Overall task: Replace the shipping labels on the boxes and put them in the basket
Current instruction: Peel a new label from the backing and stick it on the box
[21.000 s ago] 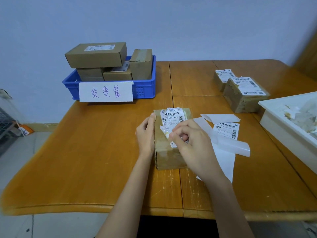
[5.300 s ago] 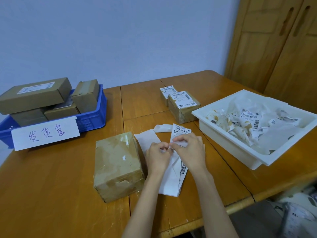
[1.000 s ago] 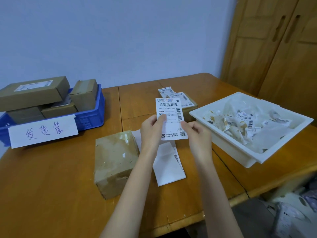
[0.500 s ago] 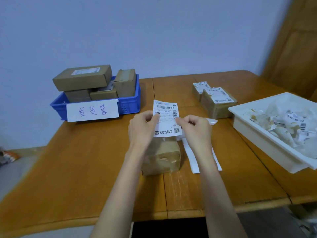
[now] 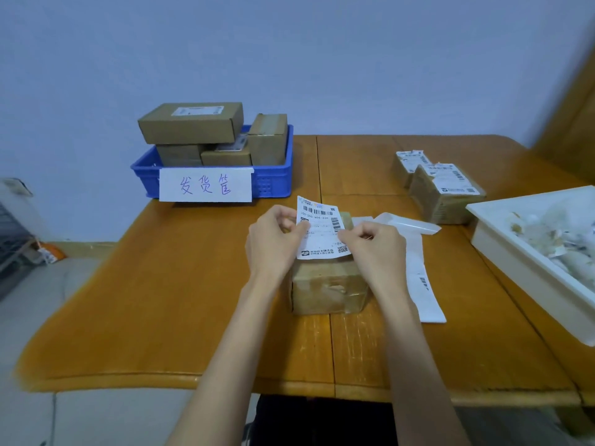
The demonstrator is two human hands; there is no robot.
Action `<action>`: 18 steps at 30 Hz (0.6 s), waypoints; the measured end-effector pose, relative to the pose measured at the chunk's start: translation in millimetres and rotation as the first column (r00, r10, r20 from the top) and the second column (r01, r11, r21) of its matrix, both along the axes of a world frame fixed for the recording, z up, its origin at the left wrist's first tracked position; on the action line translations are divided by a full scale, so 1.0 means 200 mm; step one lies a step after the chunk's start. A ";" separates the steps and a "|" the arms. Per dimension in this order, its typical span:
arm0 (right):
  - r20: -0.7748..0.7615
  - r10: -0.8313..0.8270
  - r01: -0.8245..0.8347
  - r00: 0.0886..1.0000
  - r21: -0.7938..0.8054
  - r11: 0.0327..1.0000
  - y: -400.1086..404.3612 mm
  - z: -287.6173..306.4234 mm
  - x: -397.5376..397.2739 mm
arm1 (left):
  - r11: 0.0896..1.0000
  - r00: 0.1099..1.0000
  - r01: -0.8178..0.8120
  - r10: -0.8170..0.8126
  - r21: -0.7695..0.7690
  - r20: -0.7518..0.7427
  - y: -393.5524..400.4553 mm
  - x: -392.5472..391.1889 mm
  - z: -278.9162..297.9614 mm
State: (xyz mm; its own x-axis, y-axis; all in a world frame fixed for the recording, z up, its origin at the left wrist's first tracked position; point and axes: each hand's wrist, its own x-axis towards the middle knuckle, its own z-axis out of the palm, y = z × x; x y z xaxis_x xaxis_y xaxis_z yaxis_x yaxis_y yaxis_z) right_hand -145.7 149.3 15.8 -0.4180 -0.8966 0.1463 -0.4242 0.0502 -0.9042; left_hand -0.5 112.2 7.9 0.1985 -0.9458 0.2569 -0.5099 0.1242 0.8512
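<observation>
Head view: we are looking down at an orange-brown wooden table [image 5: 180, 284] made of joined planks, standing against a pale blue wall [image 5: 289, 53], with grey floor showing at the lower left of the frame and a wooden door edge at the upper right.

We are holding a white printed shipping label [image 5: 320, 231] above the centre of the frame, its long axis running up and down the picture, barcode end toward the top and QR code at the bottom. Our left hand [image 5: 273, 243] is pinching the label's left edge and our right hand [image 5: 376, 249] is pinching its right edge, fingers curled on the paper. We are reading "050 050 V05-220" or something close under the barcode; the smaller print is blurring out.

Just beneath the label a brown taped cardboard box [image 5: 328, 288] is sitting on the table, between our wrists. White backing strips [image 5: 421, 278] are lying to its right.

At the upper left a blue plastic basket [image 5: 277, 181] is holding several brown boxes [image 5: 191, 122], and a white paper sign [image 5: 205, 185] on its front is showing three handwritten Chinese characters in purple. At the right, two labelled brown boxes [image 5: 447, 194] are standing near a white plastic tray [image 5: 515, 252] of crumpled label scraps.
</observation>
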 end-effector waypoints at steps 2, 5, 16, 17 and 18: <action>-0.006 0.005 -0.005 1.000 -0.003 1.000 0.01 0.00 0.00 | 1.000 1.000 0.010 -0.010 -0.002 0.011 0.01 0.00 -0.01; -0.002 0.007 -0.007 1.000 -0.011 1.000 0.01 0.00 -0.01 | 1.000 1.000 0.022 -0.022 0.003 0.022 0.01 -0.02 -0.01; -0.019 0.018 -0.019 1.000 -0.051 0.999 0.03 0.01 0.00 | 1.000 0.996 -0.002 0.001 0.005 0.093 0.03 -0.04 0.01; -0.029 0.016 -0.018 0.999 -0.049 0.999 0.03 0.01 0.00 | 1.000 0.995 -0.004 0.004 0.005 0.100 0.03 -0.04 0.01; -0.037 0.016 -0.017 0.999 -0.044 0.999 0.02 0.01 0.00 | 1.000 0.994 -0.005 0.005 0.005 0.107 0.03 -0.04 0.01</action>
State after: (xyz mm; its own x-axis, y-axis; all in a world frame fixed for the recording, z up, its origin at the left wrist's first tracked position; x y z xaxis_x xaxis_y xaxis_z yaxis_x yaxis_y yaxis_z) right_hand -146.4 154.2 18.4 -0.3970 -0.8956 0.2006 -0.4576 0.0036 -0.8892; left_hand -8.6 118.8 9.1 0.1749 -0.9462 0.2723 -0.5991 0.1172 0.7921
